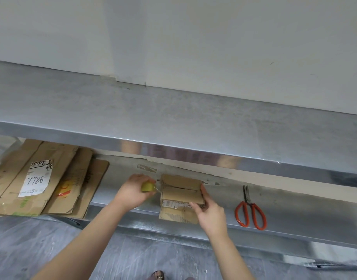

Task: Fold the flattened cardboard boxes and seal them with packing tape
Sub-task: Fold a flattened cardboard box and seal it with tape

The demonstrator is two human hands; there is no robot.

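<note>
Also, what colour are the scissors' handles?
Orange-red. The scissors show best in the head view, the only one.

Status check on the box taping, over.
Left hand grips tape roll at small box left end. Right hand holds its near right corner. Top flaps folded down. scissors lie apart, right.

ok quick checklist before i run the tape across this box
1. Tape roll in the left hand: ok.
2. Right hand holds the small box steady: ok.
3. Top flaps meet flush: not ok, a dark gap shows along the seam.
4. Tape end stuck down on the box: cannot tell.
5. Scissors lie on the shelf right of the box, for cutting: ok.
</note>
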